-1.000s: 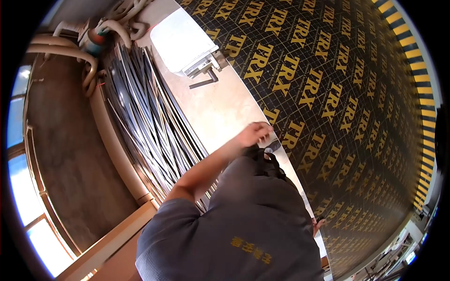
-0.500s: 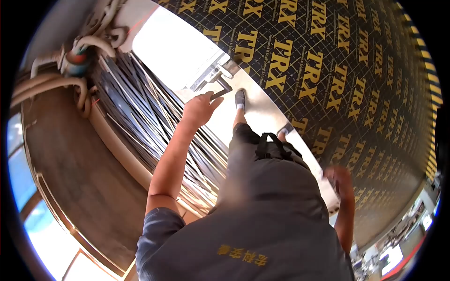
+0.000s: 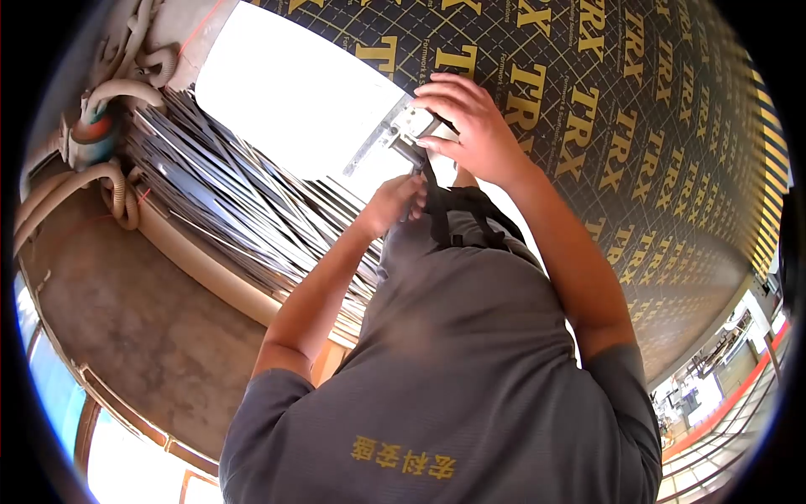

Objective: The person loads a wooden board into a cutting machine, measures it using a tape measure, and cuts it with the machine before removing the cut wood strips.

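Observation:
A broad, bright white panel (image 3: 285, 88) has a metal strip along its near edge. On that strip sits a small metal fitting (image 3: 416, 123) with a dark bar handle (image 3: 406, 151). My left hand (image 3: 395, 203) is closed round a dark piece at the handle's lower end, in front of my waist. Curled over the fitting is my right hand (image 3: 474, 126), its fingers on the far side and thumb on the near side. The right palm hides part of the fitting. A dark strap (image 3: 435, 214) hangs at my waist close to the left hand.
Many long thin strips (image 3: 243, 193) lie in a bundle on the left. Beyond them are a beige pipe (image 3: 206, 269) and ribbed hoses (image 3: 126, 92). A large stack of black sheets printed TRX (image 3: 579, 109) rises along the right. Windows (image 3: 126, 454) show at lower left.
My right hand has come up from beside the stack onto the metal fitting. My left hand has moved down and right, closer to my waist. The view has shifted slightly.

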`<state>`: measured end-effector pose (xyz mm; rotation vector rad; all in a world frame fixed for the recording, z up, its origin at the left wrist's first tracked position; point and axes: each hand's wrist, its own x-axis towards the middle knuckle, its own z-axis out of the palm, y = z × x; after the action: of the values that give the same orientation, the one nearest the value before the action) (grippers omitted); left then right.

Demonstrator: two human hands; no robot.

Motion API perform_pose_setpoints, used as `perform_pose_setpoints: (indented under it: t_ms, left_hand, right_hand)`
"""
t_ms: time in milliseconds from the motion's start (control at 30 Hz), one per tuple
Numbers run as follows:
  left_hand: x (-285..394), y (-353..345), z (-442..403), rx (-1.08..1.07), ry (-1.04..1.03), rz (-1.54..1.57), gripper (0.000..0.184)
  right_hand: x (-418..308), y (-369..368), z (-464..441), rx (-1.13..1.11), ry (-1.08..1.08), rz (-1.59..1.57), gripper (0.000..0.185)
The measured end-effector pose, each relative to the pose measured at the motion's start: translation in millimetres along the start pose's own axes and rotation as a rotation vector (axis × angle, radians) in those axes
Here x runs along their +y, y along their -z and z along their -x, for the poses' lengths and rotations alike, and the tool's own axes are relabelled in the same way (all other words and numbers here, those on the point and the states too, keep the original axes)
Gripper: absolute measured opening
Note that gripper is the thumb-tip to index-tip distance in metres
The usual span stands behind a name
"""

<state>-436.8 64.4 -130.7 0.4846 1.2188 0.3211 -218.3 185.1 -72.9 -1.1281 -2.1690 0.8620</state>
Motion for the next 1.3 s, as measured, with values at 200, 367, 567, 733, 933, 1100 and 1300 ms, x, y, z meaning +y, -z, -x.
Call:
perform_pose_setpoints:
  t_ms: [200,367,567,733,933,1100,1300]
  left_hand:
    - [21,-10,-3,-0.102,0.293,0.366,0.056]
    - [23,-21,0,0.078,0.319,0.171,0.060]
    - [19,-22,1,0.134,0.264,0.089,0.060]
    - [14,-23,0,0.179,0.218,0.015,0.061]
    - [-9,-8,-19,0.251,0.147,-0.144,0.068]
    - [-21,-5,-33,0.384,0.125,-0.289,0.086]
    - [-20,4,-38,0.385,0.084,-0.555,0.094]
  right_hand:
    - [10,-1,-3,0.005,0.034,-0.016,0.046]
    - [8,-1,-1,-0.010,0.031,0.028,0.047]
    - [11,-8,2,0.059,0.048,0.050,0.047]
    - [10,-8,-2,0.039,0.082,0.105,0.049]
    - [17,-22,-20,-0.002,0.105,0.303,0.043]
    - [17,-24,-24,-0.110,0.039,0.295,0.070]
    - [19,-24,-25,-0.142,0.029,0.359,0.087]
